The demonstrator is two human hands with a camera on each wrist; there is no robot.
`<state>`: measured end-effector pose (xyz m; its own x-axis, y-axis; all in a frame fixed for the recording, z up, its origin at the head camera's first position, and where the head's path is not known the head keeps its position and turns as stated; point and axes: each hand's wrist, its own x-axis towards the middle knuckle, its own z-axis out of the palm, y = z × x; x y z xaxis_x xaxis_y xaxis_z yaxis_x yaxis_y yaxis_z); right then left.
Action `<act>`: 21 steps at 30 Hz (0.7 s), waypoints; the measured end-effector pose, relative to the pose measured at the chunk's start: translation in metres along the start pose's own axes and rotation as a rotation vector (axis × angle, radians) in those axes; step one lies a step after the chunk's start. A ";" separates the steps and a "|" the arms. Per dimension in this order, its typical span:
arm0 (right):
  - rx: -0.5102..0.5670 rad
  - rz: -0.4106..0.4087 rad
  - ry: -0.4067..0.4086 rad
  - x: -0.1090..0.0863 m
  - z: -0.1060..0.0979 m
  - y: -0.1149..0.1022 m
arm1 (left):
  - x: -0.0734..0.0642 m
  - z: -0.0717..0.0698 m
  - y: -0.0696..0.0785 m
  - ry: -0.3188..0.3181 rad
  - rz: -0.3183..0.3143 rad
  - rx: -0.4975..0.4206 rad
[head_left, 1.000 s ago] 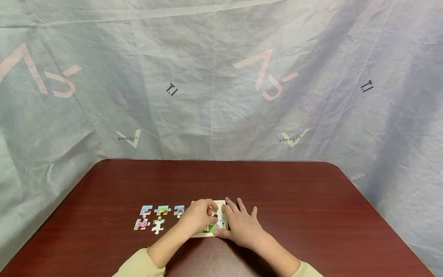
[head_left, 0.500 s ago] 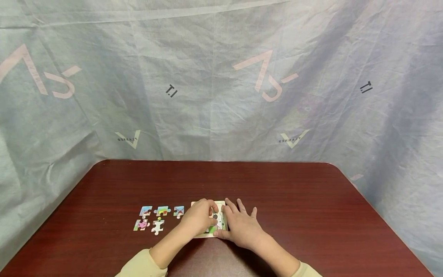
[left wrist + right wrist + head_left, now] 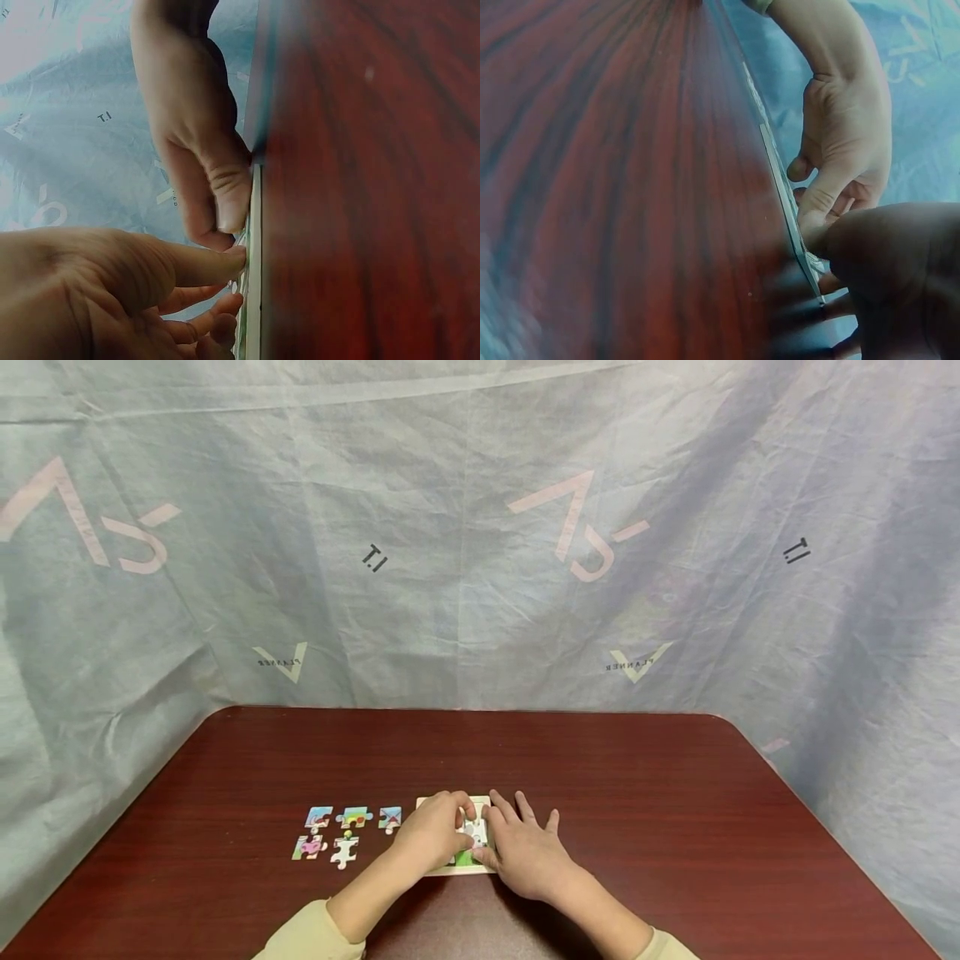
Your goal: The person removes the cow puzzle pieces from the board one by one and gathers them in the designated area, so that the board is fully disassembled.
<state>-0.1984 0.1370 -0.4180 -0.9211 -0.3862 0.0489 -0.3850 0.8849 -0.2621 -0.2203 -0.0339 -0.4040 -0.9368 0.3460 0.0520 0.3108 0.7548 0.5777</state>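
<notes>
A small jigsaw puzzle tray [image 3: 461,872] with a pale frame lies flat on the table, partly covered by both hands. My left hand [image 3: 429,831] reaches over it, thumb and fingers curled around a white-and-green puzzle piece [image 3: 474,832] at the tray's right part. My right hand [image 3: 531,853] rests along the tray's right side, thumb and index finger at the piece, the other fingers spread on the table. In the left wrist view the left thumb [image 3: 225,262] is right at the tray's surface, below the right thumb [image 3: 231,210]. The right wrist view shows the tray edge-on.
Left of the tray lie several loose puzzle pieces in two rows, among them a pink one [image 3: 308,847], a white one [image 3: 345,852] and a blue one [image 3: 390,817]. The dark red table [image 3: 637,777] ends at a grey cloth backdrop [image 3: 457,568].
The piece under the fingers has shifted slightly, and more green shows near the tray's lower edge. My right thumb has drawn in a little; otherwise both hands stay in place.
</notes>
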 end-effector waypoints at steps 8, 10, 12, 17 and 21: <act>0.012 0.014 0.005 0.001 -0.001 0.001 | 0.002 0.001 0.000 0.015 0.006 -0.019; 0.010 0.015 0.009 0.002 -0.001 0.001 | 0.002 0.001 -0.001 0.029 0.013 -0.037; 0.012 0.010 0.010 0.002 -0.001 0.000 | 0.002 0.002 -0.003 0.041 0.015 -0.062; 0.010 0.005 0.016 0.002 0.000 0.000 | 0.002 0.003 -0.005 0.061 0.030 -0.138; 0.001 0.006 0.020 0.001 -0.002 0.000 | 0.003 0.001 -0.003 0.075 0.047 -0.173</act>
<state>-0.1998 0.1375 -0.4161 -0.9242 -0.3760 0.0669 -0.3798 0.8868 -0.2633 -0.2241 -0.0350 -0.4067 -0.9333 0.3309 0.1392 0.3282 0.6293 0.7044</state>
